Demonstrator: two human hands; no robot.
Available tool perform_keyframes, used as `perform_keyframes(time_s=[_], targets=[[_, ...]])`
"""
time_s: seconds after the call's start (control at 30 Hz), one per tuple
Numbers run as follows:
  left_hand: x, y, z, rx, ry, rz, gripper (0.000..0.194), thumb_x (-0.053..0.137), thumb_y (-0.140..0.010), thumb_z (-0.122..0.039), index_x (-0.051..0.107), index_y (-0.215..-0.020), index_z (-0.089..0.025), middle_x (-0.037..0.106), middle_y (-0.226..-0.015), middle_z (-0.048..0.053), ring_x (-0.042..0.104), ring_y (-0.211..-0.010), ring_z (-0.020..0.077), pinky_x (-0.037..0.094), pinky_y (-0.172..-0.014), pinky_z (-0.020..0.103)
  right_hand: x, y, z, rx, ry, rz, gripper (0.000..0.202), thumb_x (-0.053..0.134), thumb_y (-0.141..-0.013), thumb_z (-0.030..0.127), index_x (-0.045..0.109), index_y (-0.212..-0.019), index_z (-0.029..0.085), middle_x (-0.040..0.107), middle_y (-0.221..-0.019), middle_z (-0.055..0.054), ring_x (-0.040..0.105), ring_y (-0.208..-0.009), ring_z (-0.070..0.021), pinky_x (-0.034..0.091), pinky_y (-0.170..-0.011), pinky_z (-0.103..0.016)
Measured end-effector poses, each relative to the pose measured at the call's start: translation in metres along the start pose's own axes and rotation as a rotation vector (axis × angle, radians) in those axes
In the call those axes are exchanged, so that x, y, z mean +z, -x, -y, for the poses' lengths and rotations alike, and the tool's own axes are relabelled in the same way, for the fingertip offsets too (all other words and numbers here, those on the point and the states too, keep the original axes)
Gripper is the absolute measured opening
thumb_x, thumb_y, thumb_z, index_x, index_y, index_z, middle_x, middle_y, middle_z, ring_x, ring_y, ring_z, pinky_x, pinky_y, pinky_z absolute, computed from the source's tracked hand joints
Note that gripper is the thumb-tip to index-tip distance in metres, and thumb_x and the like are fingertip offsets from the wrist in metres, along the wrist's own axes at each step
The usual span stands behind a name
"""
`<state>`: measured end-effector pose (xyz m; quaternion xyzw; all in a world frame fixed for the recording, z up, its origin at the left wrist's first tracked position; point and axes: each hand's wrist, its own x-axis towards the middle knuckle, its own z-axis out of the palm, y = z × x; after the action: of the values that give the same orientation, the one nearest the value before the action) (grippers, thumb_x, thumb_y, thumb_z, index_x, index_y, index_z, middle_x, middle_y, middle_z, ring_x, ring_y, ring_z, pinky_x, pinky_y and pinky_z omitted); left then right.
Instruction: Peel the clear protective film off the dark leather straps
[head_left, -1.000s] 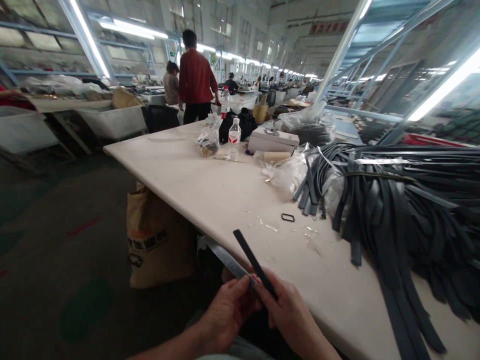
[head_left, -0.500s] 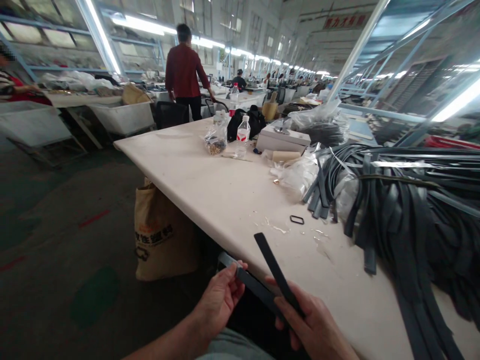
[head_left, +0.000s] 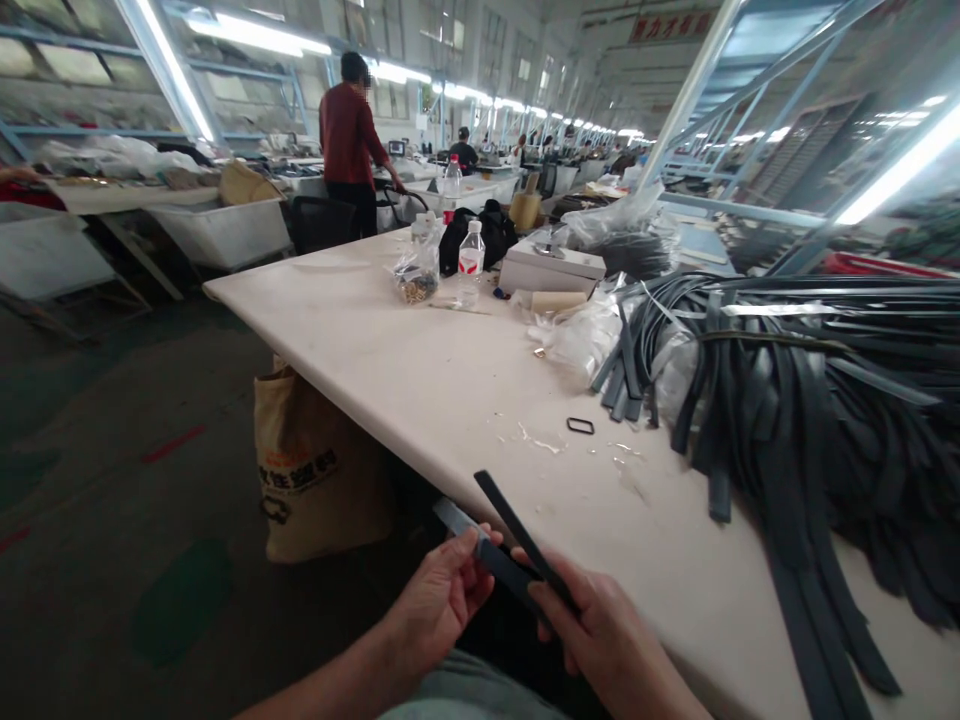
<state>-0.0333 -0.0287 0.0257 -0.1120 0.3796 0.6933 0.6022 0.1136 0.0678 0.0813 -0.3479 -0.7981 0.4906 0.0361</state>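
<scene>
My left hand [head_left: 450, 590] pinches a dark grey strap [head_left: 504, 568] near one end, where a paler tip sticks out past the fingers. My right hand [head_left: 589, 615] is closed around the other part of this strap, and a second dark length [head_left: 517, 522] stands up from its grip, pointing toward the table. Whether the two lengths are one folded strap cannot be told, since the right fingers hide where they meet. Both hands are just off the table's near edge, above my lap. A black rectangular ring [head_left: 580, 426] lies on the table beyond them.
A large pile of dark straps [head_left: 795, 400] covers the right side of the pale table [head_left: 375, 340]. Behind are a clear bottle [head_left: 471, 265], a bag of small metal parts [head_left: 417, 280] and a white box [head_left: 551, 268]. A cloth bag [head_left: 315, 480] stands below. Another person [head_left: 351, 150] stands farther off.
The upright strap length in my right hand has tilted further left, closer to the strap in my left hand. The view has shifted slightly to the right. Both hands keep their hold.
</scene>
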Motion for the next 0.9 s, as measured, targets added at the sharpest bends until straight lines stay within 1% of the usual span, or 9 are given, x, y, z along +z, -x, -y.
perform_keyframes(time_s=[0.13,0.23,0.33,0.4,0.43,0.5,0.57,0.77,0.9], targets=[[0.001,0.001,0.010,-0.096,0.006,0.079,0.011,0.073,-0.083,-0.022,0.073,-0.086,-0.011,0.075,-0.076,0.004,0.068,-0.065,0.0112,0.057,-0.065,0.022,0.010,-0.014,0.006,-0.083,-0.100,-0.011,0.035,0.046,-0.094,0.042,0.066,-0.116,0.024,0.058,-0.061,0.005,0.050,-0.043,-0.0079,0.042,-0.046,-0.019],[-0.002,-0.003,0.000,-0.060,0.014,-0.002,0.010,0.066,-0.089,-0.019,0.071,-0.090,-0.010,0.077,-0.084,0.007,0.071,-0.069,0.0132,0.058,-0.062,0.023,0.001,-0.009,-0.004,-0.032,-0.367,0.088,0.036,0.051,-0.092,0.047,0.067,-0.113,0.023,0.062,-0.072,0.002,0.056,-0.054,-0.0093,0.048,-0.051,-0.019],[-0.006,-0.006,-0.017,-0.051,0.045,-0.127,0.012,0.059,-0.093,-0.017,0.070,-0.093,-0.011,0.078,-0.086,0.007,0.072,-0.068,0.0129,0.058,-0.057,0.023,-0.013,0.005,-0.026,0.005,-0.518,0.081,0.038,0.055,-0.089,0.054,0.069,-0.106,0.022,0.066,-0.085,-0.001,0.049,-0.045,-0.0051,0.041,-0.040,-0.016],[-0.006,-0.006,-0.023,-0.067,0.055,-0.170,0.013,0.057,-0.094,-0.017,0.069,-0.094,-0.010,0.078,-0.083,0.007,0.071,-0.063,0.0124,0.058,-0.053,0.022,-0.017,0.012,-0.036,-0.067,-0.479,0.012,0.034,0.055,-0.090,0.049,0.069,-0.108,0.023,0.069,-0.094,-0.004,0.048,-0.044,-0.0042,0.038,-0.038,-0.016],[-0.005,-0.005,-0.024,-0.078,0.057,-0.178,0.014,0.057,-0.094,-0.017,0.069,-0.094,-0.010,0.078,-0.081,0.007,0.071,-0.061,0.0125,0.058,-0.052,0.022,-0.017,0.014,-0.039,-0.131,-0.429,-0.020,0.030,0.056,-0.091,0.043,0.069,-0.111,0.025,0.070,-0.097,-0.005,0.054,-0.050,-0.0067,0.044,-0.044,-0.018],[-0.004,-0.004,-0.023,-0.100,0.052,-0.189,0.013,0.058,-0.093,-0.017,0.069,-0.094,-0.009,0.078,-0.080,0.007,0.070,-0.058,0.0124,0.058,-0.050,0.022,-0.013,0.017,-0.039,-0.313,-0.321,-0.054,0.026,0.059,-0.090,0.029,0.068,-0.115,0.028,0.072,-0.098,-0.005,0.066,-0.074,-0.0136,0.054,-0.066,-0.023],[-0.003,-0.002,-0.022,-0.104,0.052,-0.187,0.013,0.058,-0.093,-0.017,0.069,-0.095,-0.010,0.078,-0.080,0.007,0.070,-0.055,0.0121,0.058,-0.048,0.022,-0.007,0.019,-0.037,-0.486,-0.255,-0.041,0.033,0.062,-0.086,0.018,0.069,-0.116,0.030,0.072,-0.100,-0.005,0.068,-0.090,-0.0163,0.054,-0.080,-0.025],[-0.002,0.003,-0.024,-0.091,0.033,-0.195,0.014,0.057,-0.094,-0.017,0.069,-0.093,-0.010,0.078,-0.078,0.006,0.069,-0.052,0.0119,0.058,-0.046,0.022,0.004,0.033,-0.050,-0.665,-0.202,-0.198,0.040,0.062,-0.084,0.007,0.067,-0.116,0.031,0.072,-0.097,-0.003,0.070,-0.080,-0.0120,0.053,-0.071,-0.017],[0.000,0.007,-0.017,-0.132,0.001,-0.146,0.015,0.056,-0.094,-0.017,0.068,-0.098,-0.011,0.078,-0.081,0.007,0.069,-0.053,0.0128,0.058,-0.048,0.023,0.007,0.031,-0.050,-0.702,-0.189,-0.281,0.024,0.062,-0.087,0.017,0.070,-0.108,0.025,0.070,-0.083,-0.004,0.067,-0.070,-0.0120,0.052,-0.063,-0.018]])
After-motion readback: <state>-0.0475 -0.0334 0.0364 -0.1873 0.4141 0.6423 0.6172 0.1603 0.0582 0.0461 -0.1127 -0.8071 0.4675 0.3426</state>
